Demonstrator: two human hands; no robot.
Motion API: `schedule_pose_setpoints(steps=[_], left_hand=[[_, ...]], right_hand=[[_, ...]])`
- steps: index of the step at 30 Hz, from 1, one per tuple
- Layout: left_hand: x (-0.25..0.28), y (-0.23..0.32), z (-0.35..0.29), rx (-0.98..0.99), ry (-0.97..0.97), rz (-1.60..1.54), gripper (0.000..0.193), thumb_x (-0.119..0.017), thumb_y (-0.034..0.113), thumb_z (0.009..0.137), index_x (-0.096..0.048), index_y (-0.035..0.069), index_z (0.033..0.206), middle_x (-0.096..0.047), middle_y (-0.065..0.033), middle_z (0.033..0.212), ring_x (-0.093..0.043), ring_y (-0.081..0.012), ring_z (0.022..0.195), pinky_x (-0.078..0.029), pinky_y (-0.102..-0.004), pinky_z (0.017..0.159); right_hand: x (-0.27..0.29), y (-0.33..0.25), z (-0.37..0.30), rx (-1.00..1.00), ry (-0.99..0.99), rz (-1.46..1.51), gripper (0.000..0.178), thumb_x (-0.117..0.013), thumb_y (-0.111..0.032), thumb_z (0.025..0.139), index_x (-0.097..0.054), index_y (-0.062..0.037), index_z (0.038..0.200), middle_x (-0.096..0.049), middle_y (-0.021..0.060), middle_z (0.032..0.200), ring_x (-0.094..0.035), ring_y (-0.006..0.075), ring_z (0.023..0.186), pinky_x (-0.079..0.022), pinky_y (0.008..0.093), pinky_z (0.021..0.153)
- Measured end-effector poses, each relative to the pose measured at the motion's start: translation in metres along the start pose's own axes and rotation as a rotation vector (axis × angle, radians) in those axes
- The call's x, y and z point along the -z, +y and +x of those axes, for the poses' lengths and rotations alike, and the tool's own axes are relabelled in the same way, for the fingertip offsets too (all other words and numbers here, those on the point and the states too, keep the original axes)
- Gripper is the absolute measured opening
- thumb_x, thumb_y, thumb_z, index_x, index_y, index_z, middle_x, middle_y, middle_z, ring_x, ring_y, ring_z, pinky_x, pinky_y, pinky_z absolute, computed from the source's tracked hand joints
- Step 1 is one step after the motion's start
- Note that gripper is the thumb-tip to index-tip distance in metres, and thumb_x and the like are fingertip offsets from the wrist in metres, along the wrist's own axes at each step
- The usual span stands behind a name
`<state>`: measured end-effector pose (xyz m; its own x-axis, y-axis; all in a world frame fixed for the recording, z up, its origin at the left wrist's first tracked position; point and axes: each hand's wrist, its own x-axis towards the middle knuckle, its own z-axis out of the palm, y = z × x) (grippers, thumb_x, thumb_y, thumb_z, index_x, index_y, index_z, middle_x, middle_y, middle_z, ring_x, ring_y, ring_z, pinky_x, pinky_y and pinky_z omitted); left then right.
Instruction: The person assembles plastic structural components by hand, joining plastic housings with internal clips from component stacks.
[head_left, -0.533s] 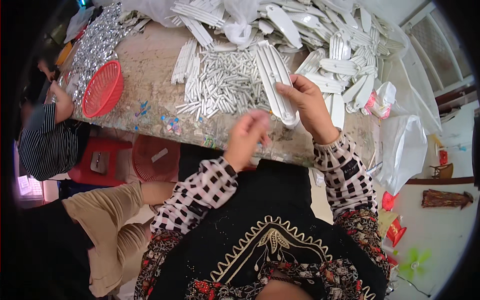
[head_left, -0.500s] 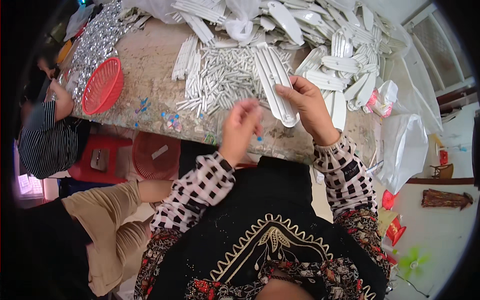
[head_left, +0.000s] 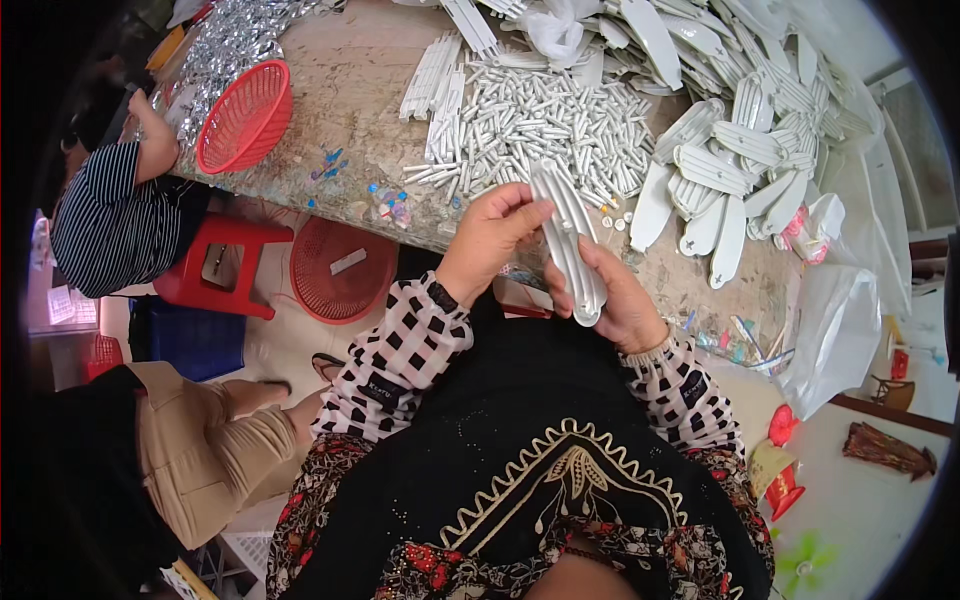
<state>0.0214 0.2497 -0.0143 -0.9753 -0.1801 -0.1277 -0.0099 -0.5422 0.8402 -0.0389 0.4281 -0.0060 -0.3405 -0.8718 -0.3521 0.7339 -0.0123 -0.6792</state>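
Observation:
A long white plastic part with rounded ends and lengthwise grooves is held between my hands, over the table's near edge. The thumb and fingers of my left hand are closed at its upper left side; whether they also hold something small is hidden. Lower down, my right hand is wrapped round the near end, thumb on the grooved face. Just beyond the part spreads a heap of short white sticks. On the right lies a pile of similar long white parts.
A red plastic basket stands at the table's left, near a silver shiny heap. A person in a striped shirt sits at the far left. Below the table are a red stool and another red basket. A clear plastic bag hangs at right.
My right hand has drawn the white part down toward my body. My left hand, which was apart from it, has come up to its upper side. The view has shifted.

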Motion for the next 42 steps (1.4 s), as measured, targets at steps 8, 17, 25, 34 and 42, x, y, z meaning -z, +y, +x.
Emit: schedule_pose_setpoints(steps=[8, 17, 25, 34, 42], left_hand=[[0.090, 0.045, 0.057, -0.610, 0.669, 1.289, 0.042, -0.069, 0.028, 0.082, -0.062, 0.004, 0.116, -0.059, -0.0146, 0.107, -0.055, -0.0296, 0.099, -0.043, -0.0395, 0.088], [0.123, 0.073, 0.083, -0.132, 0.874, 1.622, 0.057, -0.065, 0.047, 0.074, -0.064, 0.004, 0.111, -0.065, -0.0200, 0.104, -0.057, -0.0401, 0.100, -0.043, -0.0498, 0.090], [0.122, 0.090, 0.027, -0.884, 0.767, 0.817, 0.039, -0.071, 0.018, 0.084, -0.053, -0.001, 0.112, -0.066, -0.0139, 0.102, -0.059, -0.0196, 0.102, -0.047, -0.0301, 0.087], [0.062, 0.143, -0.038, -1.077, 0.517, 0.299, 0.032, -0.067, 0.008, 0.088, -0.048, 0.001, 0.113, -0.064, -0.0116, 0.101, -0.064, -0.0185, 0.081, -0.055, -0.0310, 0.072], [0.016, 0.053, -0.028, 0.029, 0.131, -0.029, 0.025, -0.060, 0.008, 0.091, -0.051, 0.006, 0.115, -0.065, -0.0106, 0.093, -0.068, -0.0251, 0.074, -0.057, -0.0343, 0.062]], right_hand=[[0.008, 0.006, 0.004, 0.198, 0.167, -0.174, 0.048, -0.048, -0.030, 0.096, -0.039, 0.0010, 0.132, -0.049, 0.0038, 0.075, -0.051, 0.0127, 0.062, -0.050, 0.0275, 0.058], [0.010, 0.010, 0.007, 0.193, 0.148, -0.305, 0.046, -0.052, -0.021, 0.094, -0.039, -0.0007, 0.133, -0.049, 0.0042, 0.075, -0.052, 0.0133, 0.064, -0.054, 0.0313, 0.064], [0.008, 0.009, 0.007, 0.179, 0.146, -0.258, 0.037, -0.051, -0.021, 0.094, -0.043, 0.0002, 0.124, -0.048, 0.0040, 0.077, -0.051, 0.0130, 0.066, -0.055, 0.0355, 0.068], [0.011, 0.013, 0.004, 0.216, 0.128, -0.277, 0.041, -0.053, -0.026, 0.094, -0.039, -0.0035, 0.125, -0.047, 0.0038, 0.080, -0.050, 0.0122, 0.066, -0.054, 0.0339, 0.069], [-0.012, 0.004, -0.019, 0.284, 0.144, -0.308, 0.063, -0.046, -0.047, 0.096, -0.025, -0.0114, 0.143, -0.047, 0.0033, 0.087, -0.041, 0.0092, 0.061, -0.041, 0.0231, 0.056]])
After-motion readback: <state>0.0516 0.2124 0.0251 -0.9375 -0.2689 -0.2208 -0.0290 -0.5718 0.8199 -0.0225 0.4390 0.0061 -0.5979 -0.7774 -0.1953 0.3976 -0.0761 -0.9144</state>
